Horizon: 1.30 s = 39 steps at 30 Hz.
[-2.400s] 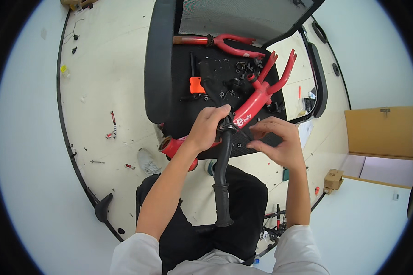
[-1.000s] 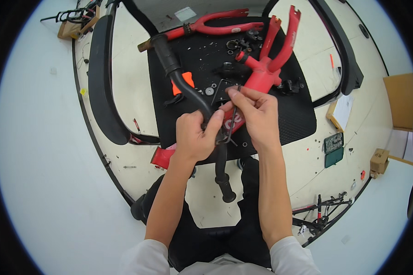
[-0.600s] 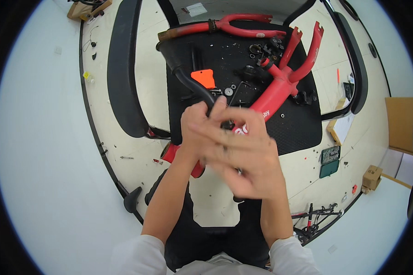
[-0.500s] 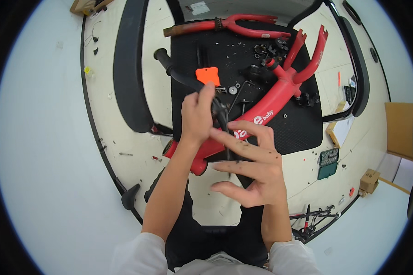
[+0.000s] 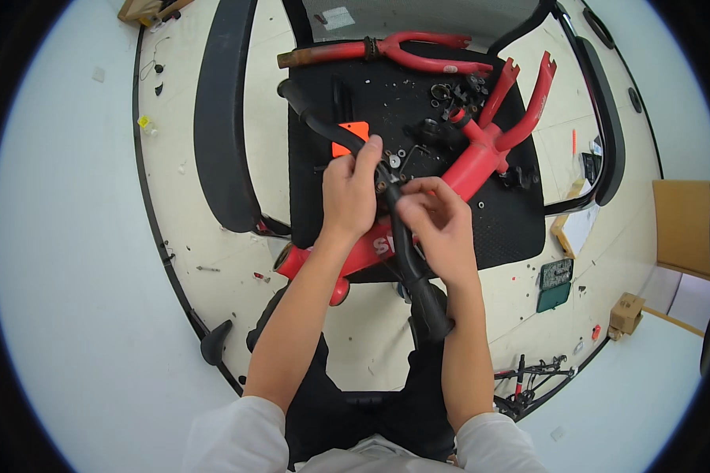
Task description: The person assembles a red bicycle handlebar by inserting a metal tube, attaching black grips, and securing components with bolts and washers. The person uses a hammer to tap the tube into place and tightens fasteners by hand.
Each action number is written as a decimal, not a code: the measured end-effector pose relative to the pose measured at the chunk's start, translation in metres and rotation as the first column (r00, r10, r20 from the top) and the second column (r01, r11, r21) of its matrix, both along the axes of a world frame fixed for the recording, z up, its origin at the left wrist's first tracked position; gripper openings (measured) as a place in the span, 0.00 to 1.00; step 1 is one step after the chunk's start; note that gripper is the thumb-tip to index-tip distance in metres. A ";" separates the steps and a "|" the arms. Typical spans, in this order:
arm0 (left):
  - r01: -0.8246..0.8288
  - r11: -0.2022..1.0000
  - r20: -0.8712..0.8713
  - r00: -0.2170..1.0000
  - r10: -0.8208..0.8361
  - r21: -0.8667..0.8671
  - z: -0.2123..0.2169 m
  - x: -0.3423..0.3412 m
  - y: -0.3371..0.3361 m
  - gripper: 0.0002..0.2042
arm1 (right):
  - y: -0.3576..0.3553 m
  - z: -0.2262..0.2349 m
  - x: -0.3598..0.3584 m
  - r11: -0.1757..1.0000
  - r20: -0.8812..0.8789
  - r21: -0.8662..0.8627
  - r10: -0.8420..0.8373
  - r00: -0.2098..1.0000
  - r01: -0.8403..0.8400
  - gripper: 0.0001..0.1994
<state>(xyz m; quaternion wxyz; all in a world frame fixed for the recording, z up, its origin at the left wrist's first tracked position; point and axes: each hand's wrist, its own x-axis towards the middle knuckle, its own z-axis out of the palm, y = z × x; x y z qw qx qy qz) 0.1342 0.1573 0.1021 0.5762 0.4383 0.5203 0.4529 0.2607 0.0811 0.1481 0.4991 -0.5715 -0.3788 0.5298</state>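
My left hand [image 5: 350, 193] is closed around the middle of a black bicycle handlebar [image 5: 407, 256]. The bar runs slantwise from a grip at the far left to a grip near my right forearm. Curled at the bar's centre, beside a metal clamp part, is my right hand [image 5: 443, 229]. Its fingertips are pinched together against the bar, and whatever is between them is hidden. Under the bar lies a red bicycle frame [image 5: 481, 162] with pale lettering, partly covered by my hands. Behind the left hand sits an orange flat piece [image 5: 349, 138].
A black chair seat [image 5: 505, 229] carries the parts, with armrests [image 5: 225, 118] on both sides. A red fork [image 5: 418, 49] lies at its back. Small black parts, washers and a hex key [image 5: 415, 154] are scattered there. A saddle [image 5: 215, 342] and a green case [image 5: 554, 285] rest on the floor.
The handlebar has swung so its near grip now points toward my right forearm. My right hand, spread before, has moved up and curled in at the bar's centre.
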 end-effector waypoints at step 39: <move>0.701 0.651 -0.387 0.709 -0.590 0.292 0.078 -0.036 -0.067 0.19 | -0.192 -0.091 -0.024 0.870 -0.532 -0.487 -0.363 0.765 0.074 0.30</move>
